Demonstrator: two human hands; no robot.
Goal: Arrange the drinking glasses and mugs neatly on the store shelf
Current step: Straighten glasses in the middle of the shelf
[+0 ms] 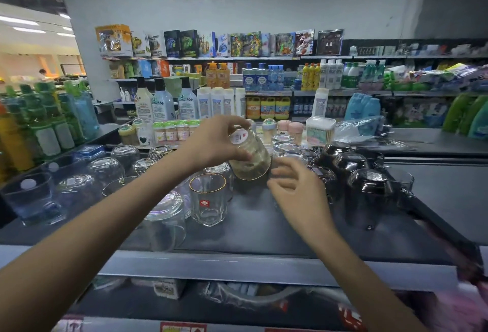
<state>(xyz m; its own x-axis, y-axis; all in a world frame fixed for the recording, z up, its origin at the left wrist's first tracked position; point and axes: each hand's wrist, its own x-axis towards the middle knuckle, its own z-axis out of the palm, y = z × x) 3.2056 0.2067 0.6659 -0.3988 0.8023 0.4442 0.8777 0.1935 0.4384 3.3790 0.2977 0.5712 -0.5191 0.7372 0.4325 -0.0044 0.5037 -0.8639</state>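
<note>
My left hand (211,141) holds a glass (249,156) tipped over, above the dark shelf (250,226). My right hand (295,186) is open, just beside it.

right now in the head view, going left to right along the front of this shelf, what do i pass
blue-tinted glass → upside-down clear glass → gold-rimmed glass → tilted glass held in the left hand → right hand, holding nothing → dark upside-down mug
</note>
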